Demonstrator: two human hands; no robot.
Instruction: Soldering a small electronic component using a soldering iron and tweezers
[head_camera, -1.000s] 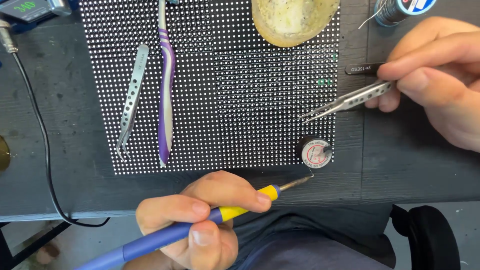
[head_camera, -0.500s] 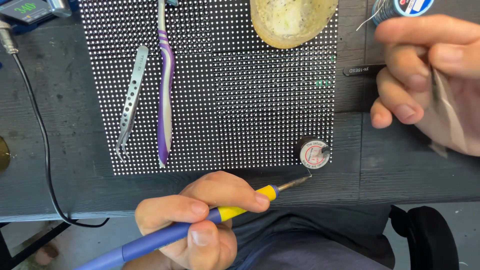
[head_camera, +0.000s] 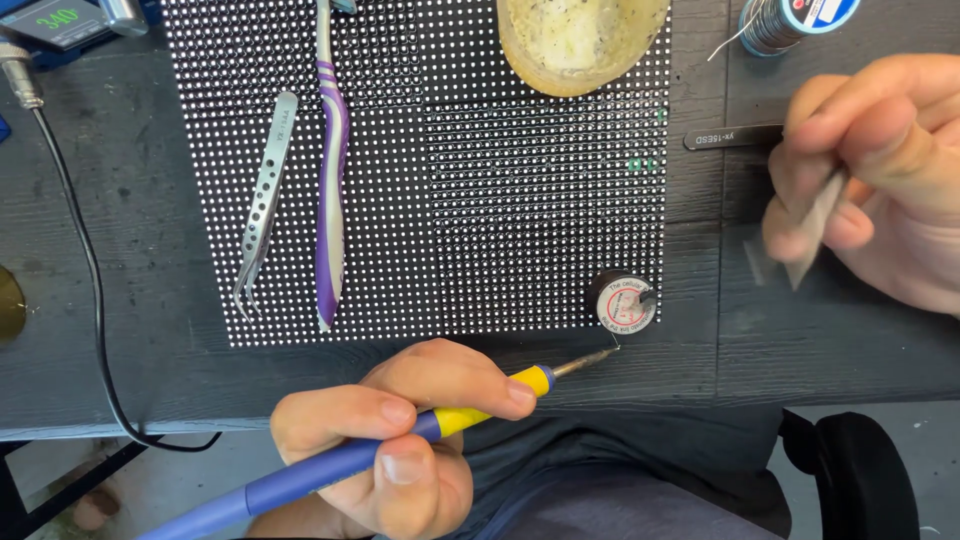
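Observation:
My left hand (head_camera: 400, 440) grips a blue and yellow soldering iron (head_camera: 470, 412) at the table's near edge. The iron's tip (head_camera: 592, 359) rests just below a small round tin (head_camera: 625, 303), which sits at the lower right corner of a black panel of white dots (head_camera: 500, 200). My right hand (head_camera: 890, 190) hovers at the right, clear of the panel. Its fingers pinch silver tweezers (head_camera: 812, 225), which are blurred and point downward.
On the panel's left lie silver tweezers (head_camera: 262, 205) and a purple toothbrush (head_camera: 332, 180). A yellowish bowl (head_camera: 580, 40) and a solder spool (head_camera: 790, 18) sit at the far edge, with black tweezers (head_camera: 730, 137) beside the panel. A black cable (head_camera: 80, 260) crosses the dark table at the left.
My right hand pulled its tweezers back from the panel's right edge and turned them, so they now point down instead of left. My left hand and the iron have stayed still.

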